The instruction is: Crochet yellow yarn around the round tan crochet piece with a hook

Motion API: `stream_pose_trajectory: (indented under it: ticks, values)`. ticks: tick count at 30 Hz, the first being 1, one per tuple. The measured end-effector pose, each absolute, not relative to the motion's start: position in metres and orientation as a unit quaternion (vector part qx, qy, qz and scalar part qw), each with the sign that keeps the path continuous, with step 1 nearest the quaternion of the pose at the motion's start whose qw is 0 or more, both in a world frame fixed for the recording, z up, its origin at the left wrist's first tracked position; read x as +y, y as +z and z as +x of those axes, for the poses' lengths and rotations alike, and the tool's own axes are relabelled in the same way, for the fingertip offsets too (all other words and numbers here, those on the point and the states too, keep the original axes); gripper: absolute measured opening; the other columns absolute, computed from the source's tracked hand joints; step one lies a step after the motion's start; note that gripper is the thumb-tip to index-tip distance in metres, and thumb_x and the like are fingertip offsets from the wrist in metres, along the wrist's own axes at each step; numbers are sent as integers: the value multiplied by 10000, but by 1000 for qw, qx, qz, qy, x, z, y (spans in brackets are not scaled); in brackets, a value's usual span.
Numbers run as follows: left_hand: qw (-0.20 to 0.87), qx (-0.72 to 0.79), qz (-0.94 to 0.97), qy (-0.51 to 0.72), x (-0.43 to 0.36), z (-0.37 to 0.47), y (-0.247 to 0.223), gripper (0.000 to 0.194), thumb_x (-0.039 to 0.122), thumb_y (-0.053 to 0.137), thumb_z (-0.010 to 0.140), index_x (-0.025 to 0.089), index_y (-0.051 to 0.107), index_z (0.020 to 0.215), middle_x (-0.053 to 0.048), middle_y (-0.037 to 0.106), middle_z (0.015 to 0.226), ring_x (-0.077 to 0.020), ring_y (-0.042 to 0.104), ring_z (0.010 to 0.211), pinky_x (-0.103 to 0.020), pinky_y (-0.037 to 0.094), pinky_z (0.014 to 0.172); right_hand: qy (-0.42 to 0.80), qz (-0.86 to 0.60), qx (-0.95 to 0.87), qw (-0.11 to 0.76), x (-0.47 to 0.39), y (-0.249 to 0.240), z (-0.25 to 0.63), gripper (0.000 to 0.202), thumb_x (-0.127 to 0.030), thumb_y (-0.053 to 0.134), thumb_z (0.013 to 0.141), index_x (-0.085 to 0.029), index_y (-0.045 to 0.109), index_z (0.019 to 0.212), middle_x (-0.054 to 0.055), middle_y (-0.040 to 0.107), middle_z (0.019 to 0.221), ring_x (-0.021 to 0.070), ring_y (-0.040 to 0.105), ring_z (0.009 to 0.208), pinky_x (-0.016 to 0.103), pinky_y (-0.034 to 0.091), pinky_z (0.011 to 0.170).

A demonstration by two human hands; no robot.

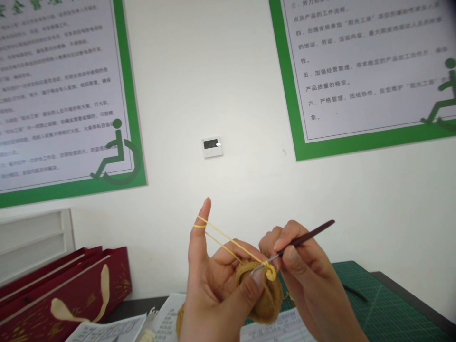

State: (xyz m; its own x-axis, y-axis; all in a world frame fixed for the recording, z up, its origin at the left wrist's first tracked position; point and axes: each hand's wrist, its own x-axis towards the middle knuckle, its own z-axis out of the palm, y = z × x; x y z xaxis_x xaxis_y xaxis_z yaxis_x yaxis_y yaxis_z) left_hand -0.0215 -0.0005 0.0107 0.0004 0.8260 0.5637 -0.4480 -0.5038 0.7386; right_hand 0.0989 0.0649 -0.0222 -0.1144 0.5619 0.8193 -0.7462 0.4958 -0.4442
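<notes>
My left hand [217, 280] is closed on a brown crocheted piece [265, 304], its thumb pressing near the top edge. Yellow yarn [228, 236] wraps around my raised left index finger and runs down to a small curl of yellow stitches [270, 271]. Between thumb and fingers, my right hand [302, 266] grips a crochet hook [309, 236] with a dark handle. The hook's metal shaft passes through the yellow stitches beside my left thumb. Part of the brown piece is hidden behind my left fingers.
Printed papers [285, 325] lie below my hands. A green cutting mat [381, 304] is at the right with a dark thin object [356, 293] on it. Dark red gift bags [81, 294] stand at the left. Behind are a white wall, green-framed posters [140, 156] and a wall thermostat [213, 148].
</notes>
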Motion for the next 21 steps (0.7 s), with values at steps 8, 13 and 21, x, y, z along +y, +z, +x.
stream_pose_trajectory:
  ticks: [8,13,21]
  values:
    - [463,147,555,675,-1,-26,11,1153,62,768,845,647,68,1551,6,771,827,-171,694,683,-251,536,618,473,96,-568,667,63,-22,99,155,-368,666,967,-229,672,899,-12,592,735,132,546,686,251,441,634]
    - [453,163,544,687,-3,-28,13,1207,75,795,812,584,17,1582,-1,750,778,-210,712,715,-293,557,641,391,132,-584,699,64,-26,92,75,-314,649,980,-255,650,934,-8,598,727,150,569,678,285,482,623]
    - [479,161,530,681,-6,-31,12,1148,69,794,800,579,124,1580,-4,727,783,-207,696,727,-298,555,661,367,159,-558,727,62,-31,78,23,-313,670,969,-313,672,992,-18,589,748,156,568,706,304,486,645]
